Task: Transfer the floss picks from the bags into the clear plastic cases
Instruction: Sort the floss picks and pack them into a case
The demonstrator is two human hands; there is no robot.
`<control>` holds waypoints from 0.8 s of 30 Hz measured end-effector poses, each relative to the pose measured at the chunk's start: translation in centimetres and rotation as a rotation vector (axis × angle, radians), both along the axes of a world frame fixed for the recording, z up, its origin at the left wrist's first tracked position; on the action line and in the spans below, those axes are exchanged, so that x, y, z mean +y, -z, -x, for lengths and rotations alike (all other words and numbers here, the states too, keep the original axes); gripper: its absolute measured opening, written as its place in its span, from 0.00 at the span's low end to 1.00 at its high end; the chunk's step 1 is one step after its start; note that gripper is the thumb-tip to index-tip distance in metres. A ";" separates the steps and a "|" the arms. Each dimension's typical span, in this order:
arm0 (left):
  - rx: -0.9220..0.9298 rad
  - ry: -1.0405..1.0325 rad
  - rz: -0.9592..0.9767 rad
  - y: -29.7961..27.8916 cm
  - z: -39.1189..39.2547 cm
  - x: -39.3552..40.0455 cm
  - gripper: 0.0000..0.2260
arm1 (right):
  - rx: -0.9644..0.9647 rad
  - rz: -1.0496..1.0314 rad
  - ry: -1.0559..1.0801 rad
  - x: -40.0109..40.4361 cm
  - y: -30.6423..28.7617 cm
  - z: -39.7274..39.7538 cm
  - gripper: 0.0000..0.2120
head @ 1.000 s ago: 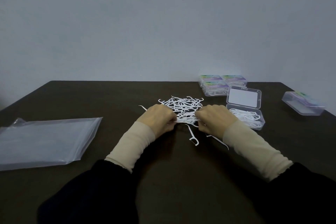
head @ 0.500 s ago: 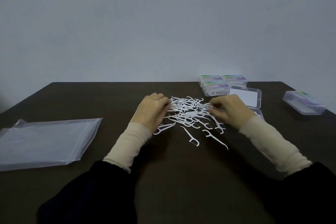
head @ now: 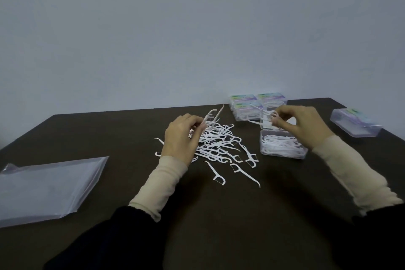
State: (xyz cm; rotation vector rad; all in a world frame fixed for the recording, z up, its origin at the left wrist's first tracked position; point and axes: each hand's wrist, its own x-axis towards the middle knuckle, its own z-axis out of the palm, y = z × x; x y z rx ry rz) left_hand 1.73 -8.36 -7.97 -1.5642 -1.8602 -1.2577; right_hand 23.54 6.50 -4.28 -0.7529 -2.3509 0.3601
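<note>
White floss picks (head: 215, 144) on a dark brown table (head: 219, 215); beige sleeves (head: 161, 184).

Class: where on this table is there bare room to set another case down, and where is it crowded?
Bare: between plastic bag and left hand, and the near edge below the loose picks. Crowded: around open case and closed cases.

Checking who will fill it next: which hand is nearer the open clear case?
Right. The right hand hovers just over the open clear case, pinching picks; the left hand is across the loose pile.
</note>
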 end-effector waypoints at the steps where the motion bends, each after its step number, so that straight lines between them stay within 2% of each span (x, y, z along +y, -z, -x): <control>1: -0.017 0.023 -0.007 -0.1 -0.6 0.4 0.04 | -0.061 -0.008 0.035 0.5 0.1 -0.5 0.05; 5: -0.108 0.124 -0.039 -0.8 -2.9 2.7 0.04 | -0.367 0.002 0.147 1.6 0.5 -1.8 0.09; 8: -0.178 0.197 -0.012 -1.3 -4.6 4.8 0.04 | -0.517 0.024 0.172 1.7 0.4 -2.0 0.11; 13: -0.180 0.246 0.035 -1.5 -6.6 7.7 0.03 | -0.354 0.194 0.125 2.1 0.6 -2.1 0.18; 17: -0.218 0.268 0.040 -1.1 -7.8 9.2 0.03 | -0.292 0.166 0.144 2.9 0.3 -3.3 0.17; 21: -0.074 0.299 0.066 -0.7 -8.3 9.8 0.04 | -0.179 0.155 0.215 3.5 0.2 -4.2 0.10; 24: 0.088 0.283 0.097 0.2 -8.6 10.1 0.07 | -0.226 0.243 0.239 3.7 0.3 -4.7 0.06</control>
